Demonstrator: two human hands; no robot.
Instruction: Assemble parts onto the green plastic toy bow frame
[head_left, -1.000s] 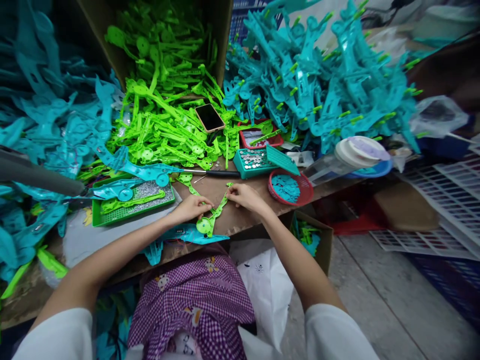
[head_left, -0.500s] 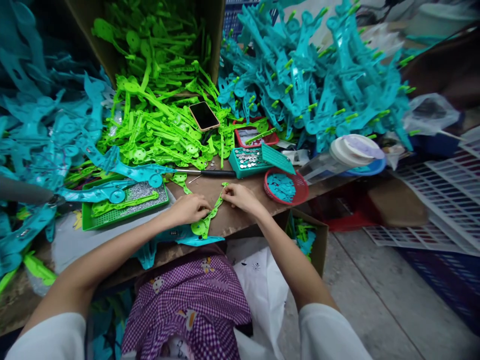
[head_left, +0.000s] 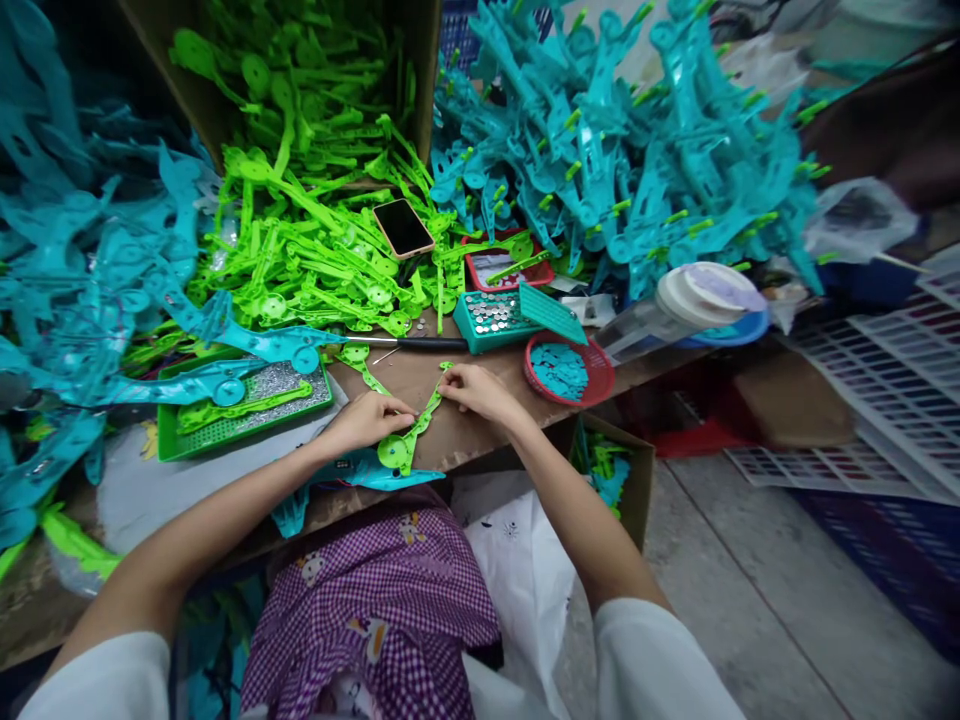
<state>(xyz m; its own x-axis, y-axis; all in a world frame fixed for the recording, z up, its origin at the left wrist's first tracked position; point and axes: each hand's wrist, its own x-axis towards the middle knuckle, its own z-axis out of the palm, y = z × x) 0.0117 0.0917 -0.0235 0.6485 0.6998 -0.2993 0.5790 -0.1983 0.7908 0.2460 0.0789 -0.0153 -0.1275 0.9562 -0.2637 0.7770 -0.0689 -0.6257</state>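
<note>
A bright green plastic part, long and narrow with a round disc at its near end, lies slanted at the table's front edge. My right hand pinches its far, thin end. My left hand has its fingers closed against the part's middle; whatever tiny piece may be between the fingertips is hidden. Under the left wrist, a blue plastic part rests along the table edge beneath the green one. Another green part and a thin metal pin lie just beyond my left hand.
A green tray of small metal pieces is at left, with parts across it. Right of centre stand a teal box of metal discs and a red basket of blue pieces. Behind are green and blue heaps and a phone.
Both hands stay at the green part, with only slight finger movement. The view has shifted a little, and a blurred grey thing at the left edge has mostly gone from sight.
</note>
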